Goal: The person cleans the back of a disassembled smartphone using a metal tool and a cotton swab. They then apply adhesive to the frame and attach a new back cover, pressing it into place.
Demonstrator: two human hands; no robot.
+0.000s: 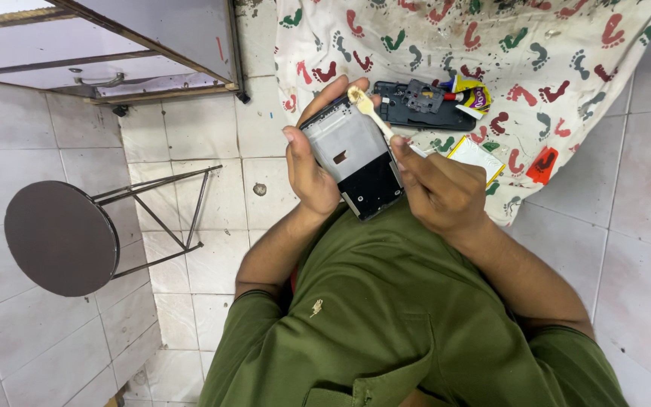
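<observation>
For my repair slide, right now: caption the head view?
Left hand holds an opened phone; right hand works a brush over it.

Opened phone frame (356,154), grey plate inside, black lower end, tilted. Cream toothbrush (371,113) slanting across its top edge.

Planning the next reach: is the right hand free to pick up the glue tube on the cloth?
Probably not yet: the right hand grips a small brush against the phone frame. The glue tube lies uncovered.
</observation>
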